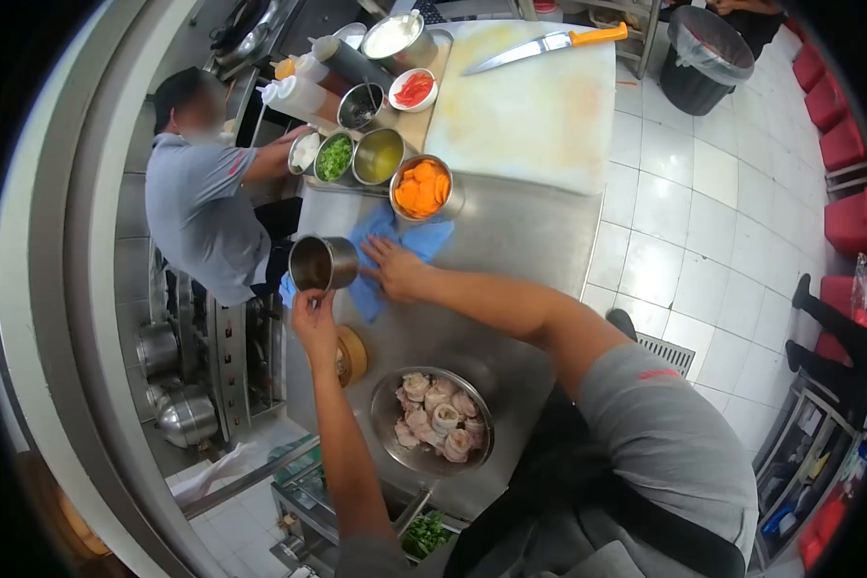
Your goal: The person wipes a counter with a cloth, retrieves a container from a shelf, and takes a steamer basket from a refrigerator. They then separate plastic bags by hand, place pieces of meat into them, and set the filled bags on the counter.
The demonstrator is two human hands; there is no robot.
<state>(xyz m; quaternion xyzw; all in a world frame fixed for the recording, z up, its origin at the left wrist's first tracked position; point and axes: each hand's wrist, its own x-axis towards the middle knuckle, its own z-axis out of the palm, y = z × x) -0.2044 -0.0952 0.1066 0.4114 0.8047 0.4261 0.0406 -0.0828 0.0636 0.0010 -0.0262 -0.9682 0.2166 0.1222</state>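
Observation:
My left hand [315, 318] is closed on the near rim of a metal pot [324, 264], which is tilted so that its dark inside shows. My right hand [393, 270] lies with spread fingers on a blue cloth [432, 239] on the steel counter [511, 241]. Just beyond the cloth stands a metal container of sliced carrots [421, 189]. Nearer to me, a round wooden steamer [353, 356] sits left of a metal bowl with a handle, holding rolled pieces of raw meat [438, 416].
A knife [547, 48] with an orange handle lies on the white cutting board [520, 116]. Containers of chopped greens [334, 158] and yellow liquid [379, 156] stand at the back left, near squeeze bottles [294, 98]. A co-worker [202, 193] stands beyond the counter's left edge.

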